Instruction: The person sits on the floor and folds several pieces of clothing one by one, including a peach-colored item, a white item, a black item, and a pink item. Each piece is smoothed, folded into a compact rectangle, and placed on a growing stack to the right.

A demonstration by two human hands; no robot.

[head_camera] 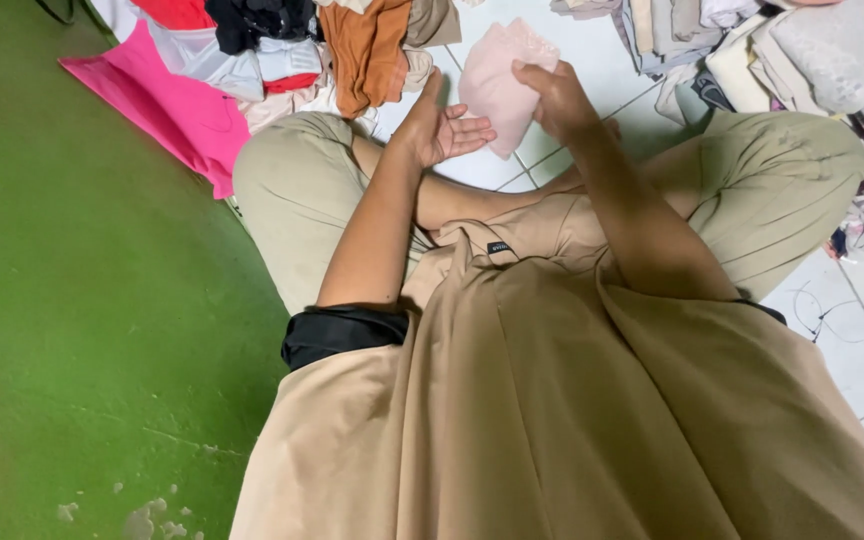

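So the person's sitting cross-legged on a white tile floor [592,60], knees out to both sides. Right hand [555,98] is pinching a pale pink cloth [497,82], fingers curled over its right edge, holding it up just above the floor in front of the knees. Left hand [439,128] is loose, palm up, fingers spread, just touching the cloth's lower left edge, not gripping anything. Piles of clothes sit beyond: an orange top [367,50], a hot pink piece [177,105] by the green wall [72,300], and pale folded stuff [782,55] on the right.
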